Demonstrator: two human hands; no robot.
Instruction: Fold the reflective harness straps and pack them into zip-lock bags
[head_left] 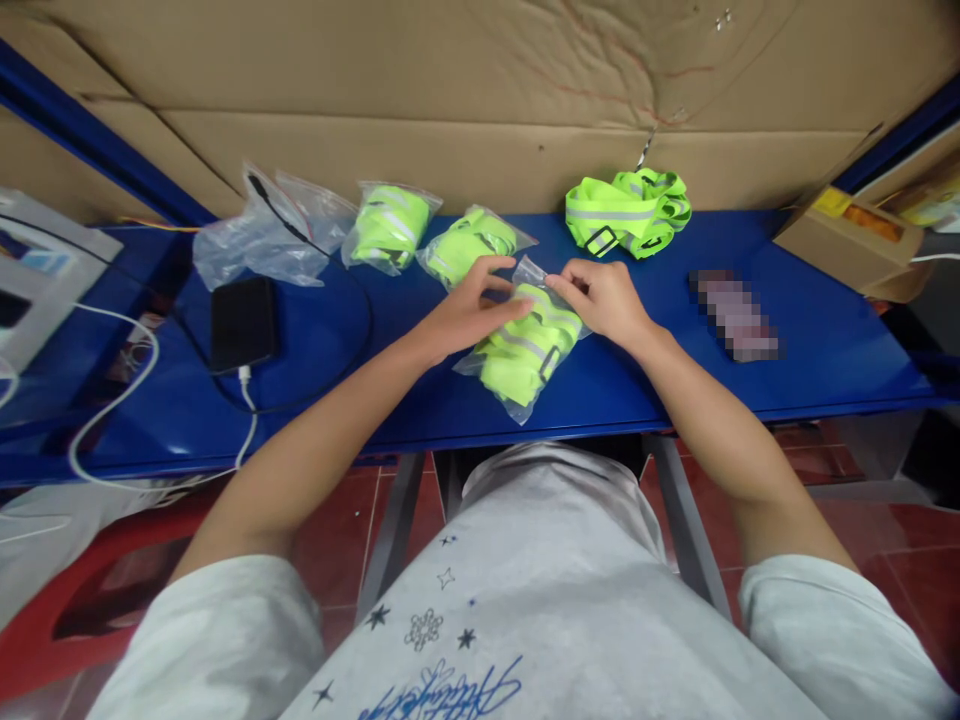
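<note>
A clear plastic bag [523, 410] holding a folded neon-yellow reflective strap [517, 350] with a black buckle lies near the table's front edge. My right hand [606, 298] pinches the upper right edge of this bag between thumb and bent fingers. On its upper left side, my left hand [476, 308] has thumb and fingers apart, the thumb resting on the bag and the fingertips by its top edge. Just behind sits another bagged yellow strap [472, 245], with a further bagged strap [391, 225] to its left. An unbagged bundle of yellow straps [630, 212] lies at the back.
Clear plastic bags [259, 235] lie at the back left. In front of them, a black device [242, 322] has a white cable [246, 390] plugged in. A blurred-out phone-shaped object [739, 315] and a cardboard box [847, 245] are on the right. Cardboard [375, 90] lines the back.
</note>
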